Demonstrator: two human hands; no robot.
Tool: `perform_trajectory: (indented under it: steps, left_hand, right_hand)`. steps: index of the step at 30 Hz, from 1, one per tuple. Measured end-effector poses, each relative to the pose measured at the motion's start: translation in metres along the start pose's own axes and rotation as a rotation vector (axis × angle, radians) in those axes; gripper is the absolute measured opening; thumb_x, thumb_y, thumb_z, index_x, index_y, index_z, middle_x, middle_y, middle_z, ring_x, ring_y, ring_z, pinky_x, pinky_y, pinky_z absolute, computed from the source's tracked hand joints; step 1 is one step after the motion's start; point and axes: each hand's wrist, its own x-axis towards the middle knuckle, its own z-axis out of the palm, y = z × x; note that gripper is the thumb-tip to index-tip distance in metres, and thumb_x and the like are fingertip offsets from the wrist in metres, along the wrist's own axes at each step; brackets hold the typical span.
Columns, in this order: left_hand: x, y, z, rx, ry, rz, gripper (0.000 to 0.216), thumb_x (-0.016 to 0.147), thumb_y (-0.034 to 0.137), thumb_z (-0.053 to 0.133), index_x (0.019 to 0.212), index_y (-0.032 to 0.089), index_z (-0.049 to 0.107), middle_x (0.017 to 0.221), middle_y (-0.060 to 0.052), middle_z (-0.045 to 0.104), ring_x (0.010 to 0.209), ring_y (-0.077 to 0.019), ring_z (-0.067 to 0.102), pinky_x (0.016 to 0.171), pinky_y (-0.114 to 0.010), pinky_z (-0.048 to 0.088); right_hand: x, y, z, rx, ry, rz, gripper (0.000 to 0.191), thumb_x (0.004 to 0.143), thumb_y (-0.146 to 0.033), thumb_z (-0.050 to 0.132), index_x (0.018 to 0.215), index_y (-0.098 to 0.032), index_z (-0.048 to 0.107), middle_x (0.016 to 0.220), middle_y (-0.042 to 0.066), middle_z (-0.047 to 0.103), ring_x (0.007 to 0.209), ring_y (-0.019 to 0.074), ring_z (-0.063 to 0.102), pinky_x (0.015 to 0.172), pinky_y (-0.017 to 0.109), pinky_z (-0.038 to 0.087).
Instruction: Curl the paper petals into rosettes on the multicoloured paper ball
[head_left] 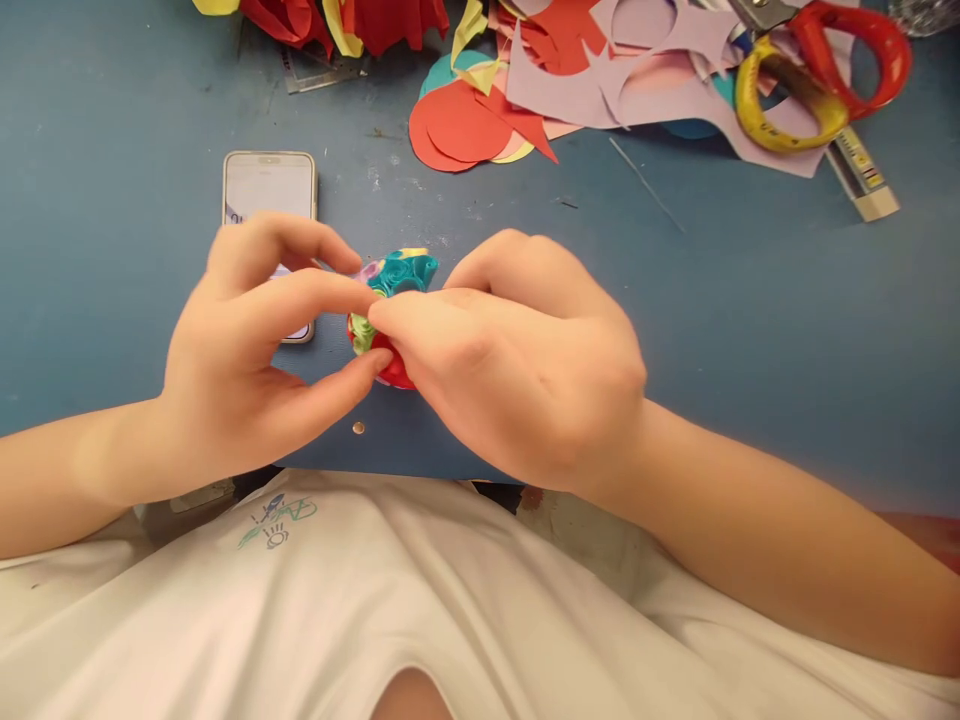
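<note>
A small paper craft piece (390, 290) made of rolled coloured paper in teal, green, yellow, lilac and red is held above the blue table (112, 200). My left hand (247, 350) pinches its left side with thumb below and fingers on top. My right hand (517, 360) grips its right side, fingers pressed together over it, hiding much of the piece. Both hands meet at the middle, near the table's front edge.
A white phone (268, 190) lies flat behind my left hand. Cut paper scraps and circles (525, 90) in red, lilac, pink, teal and yellow pile at the back. Scissors with red and yellow handles (817, 70) lie at the back right, next to a glue stick (862, 175).
</note>
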Motion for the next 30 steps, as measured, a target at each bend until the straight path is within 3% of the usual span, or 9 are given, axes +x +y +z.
perform_trajectory:
  steps: [3, 6, 10, 13, 17, 22, 27, 30]
  left_hand:
    - [0.004, 0.003, 0.002, -0.060, -0.030, -0.080, 0.017, 0.103, 0.028, 0.098, 0.118, 0.031, 0.090, 0.128, -0.009, 0.087, 0.111, -0.0274, 0.078, 0.087, -0.050, 0.058]
    - [0.004, -0.002, 0.006, -0.058, -0.020, -0.086, 0.010, 0.109, 0.035, 0.095, 0.116, 0.033, 0.087, 0.120, -0.007, 0.087, 0.111, -0.0271, 0.080, 0.082, -0.049, 0.057]
    - [0.002, -0.016, 0.014, -0.053, 0.114, 0.143, 0.015, 0.106, 0.025, 0.091, 0.119, 0.033, 0.090, 0.113, -0.005, 0.085, 0.098, -0.0225, 0.079, 0.075, -0.043, 0.057]
    - [0.003, -0.023, 0.017, -0.066, 0.124, 0.231, 0.019, 0.104, 0.016, 0.092, 0.118, 0.029, 0.093, 0.113, -0.004, 0.084, 0.095, -0.0181, 0.081, 0.075, -0.036, 0.063]
    - [0.003, -0.024, 0.014, -0.027, 0.119, 0.241, 0.013, 0.105, 0.018, 0.095, 0.111, 0.029, 0.094, 0.115, -0.004, 0.086, 0.094, -0.0172, 0.082, 0.077, -0.034, 0.069]
    - [0.000, -0.016, 0.009, -0.056, 0.033, 0.145, 0.012, 0.110, 0.022, 0.091, 0.107, 0.033, 0.094, 0.112, -0.003, 0.085, 0.092, -0.0207, 0.081, 0.076, -0.039, 0.070]
    - [-0.002, -0.011, 0.011, -0.121, 0.030, 0.095, 0.011, 0.111, 0.023, 0.094, 0.107, 0.033, 0.092, 0.115, -0.004, 0.085, 0.092, -0.0214, 0.081, 0.078, -0.040, 0.070]
    - [-0.004, -0.012, 0.013, -0.144, 0.051, 0.076, 0.012, 0.112, 0.025, 0.093, 0.105, 0.033, 0.092, 0.116, -0.004, 0.085, 0.094, -0.0218, 0.081, 0.081, -0.042, 0.072]
  right_hand:
    - [-0.007, -0.001, 0.004, 0.037, -0.037, 0.041, 0.021, 0.133, -0.011, 0.062, 0.136, -0.023, 0.080, 0.092, -0.006, 0.087, 0.084, 0.0182, 0.080, 0.070, 0.040, 0.059]
    - [-0.011, 0.002, 0.006, 0.081, -0.048, 0.042, 0.020, 0.133, -0.011, 0.063, 0.137, -0.022, 0.080, 0.099, -0.005, 0.092, 0.086, 0.0170, 0.084, 0.075, 0.038, 0.064]
    - [-0.014, 0.005, 0.004, 0.249, -0.017, 0.088, 0.021, 0.130, -0.011, 0.069, 0.144, -0.020, 0.083, 0.101, -0.006, 0.093, 0.089, 0.0130, 0.089, 0.089, 0.027, 0.074]
    - [-0.015, 0.005, -0.001, 0.332, -0.060, 0.172, 0.028, 0.126, -0.012, 0.074, 0.149, -0.024, 0.084, 0.109, -0.006, 0.096, 0.092, 0.0122, 0.095, 0.086, 0.023, 0.076]
    - [-0.013, 0.002, -0.007, 0.466, -0.089, 0.314, 0.039, 0.114, 0.000, 0.082, 0.140, -0.029, 0.082, 0.113, -0.008, 0.098, 0.096, 0.0134, 0.098, 0.082, 0.022, 0.077]
    - [-0.010, 0.009, -0.013, 0.484, -0.154, 0.348, 0.028, 0.110, -0.001, 0.082, 0.111, -0.029, 0.083, 0.104, -0.008, 0.096, 0.089, 0.0139, 0.094, 0.080, 0.025, 0.077]
    - [-0.008, 0.018, -0.014, 0.509, -0.215, 0.208, 0.027, 0.117, -0.002, 0.077, 0.114, -0.028, 0.082, 0.106, -0.008, 0.094, 0.096, 0.0119, 0.091, 0.089, 0.025, 0.075]
    - [-0.009, 0.015, -0.010, 0.463, -0.209, 0.133, 0.028, 0.122, -0.006, 0.071, 0.106, -0.028, 0.078, 0.106, -0.005, 0.091, 0.093, 0.0135, 0.087, 0.087, 0.029, 0.074]
